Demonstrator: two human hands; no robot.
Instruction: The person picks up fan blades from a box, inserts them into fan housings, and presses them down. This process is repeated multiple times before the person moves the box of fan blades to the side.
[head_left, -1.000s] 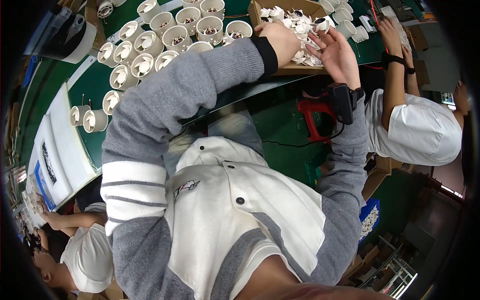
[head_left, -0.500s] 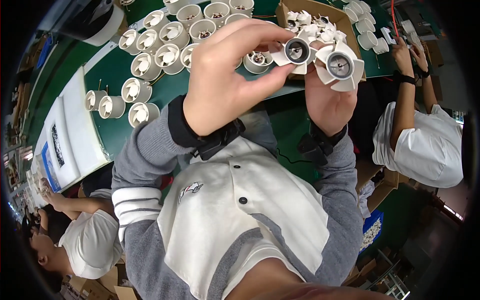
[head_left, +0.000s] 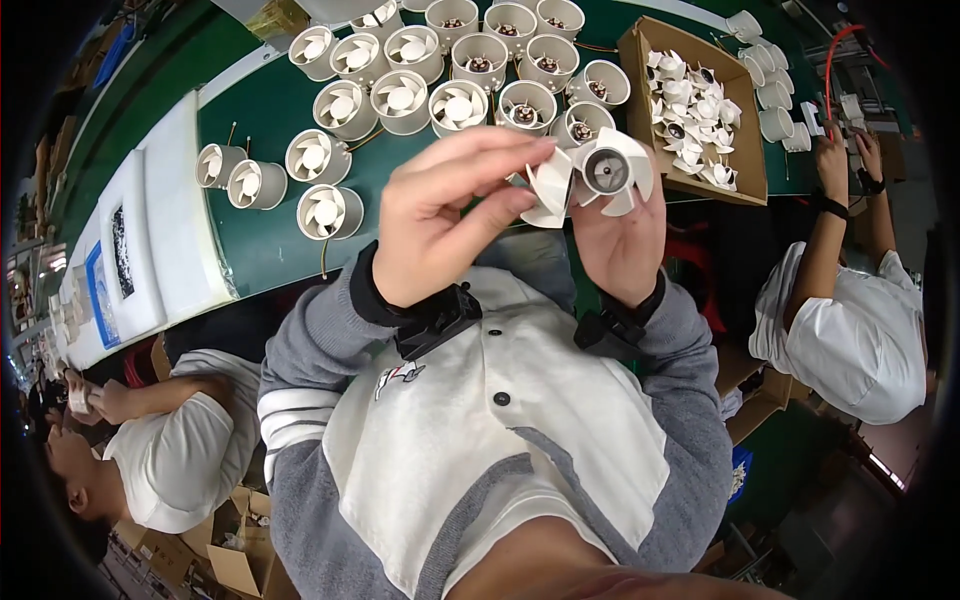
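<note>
My left hand (head_left: pixel 440 215) pinches a white fan impeller (head_left: pixel 550 187) between thumb and fingers, its blades turned partly side-on. Just to the right, my right hand (head_left: pixel 622 235) holds a second white fan impeller (head_left: pixel 608 172), whose dark ring-shaped hub faces up. The two impellers are side by side, close together or touching; which of these I cannot tell. Part of the right fingers is hidden behind the impeller. Beyond my hands stand several round white fan housings; those on the left, such as this housing (head_left: pixel 327 212), have impellers in them, while others (head_left: pixel 527 108) show bare motor parts inside.
A cardboard box (head_left: pixel 745 190) of loose white impellers stands on the green table (head_left: pixel 270 265) to the right. More housings (head_left: pixel 775 95) lie past it. A white foam sheet (head_left: pixel 185 255) is at the left edge. Co-workers sit on both sides; one person's hands (head_left: pixel 835 165) work at far right.
Both hands have drawn lower and slightly left with the impellers. The left impeller has turned from hub-up to side-on. The box and housings appear more fully as the view has shifted.
</note>
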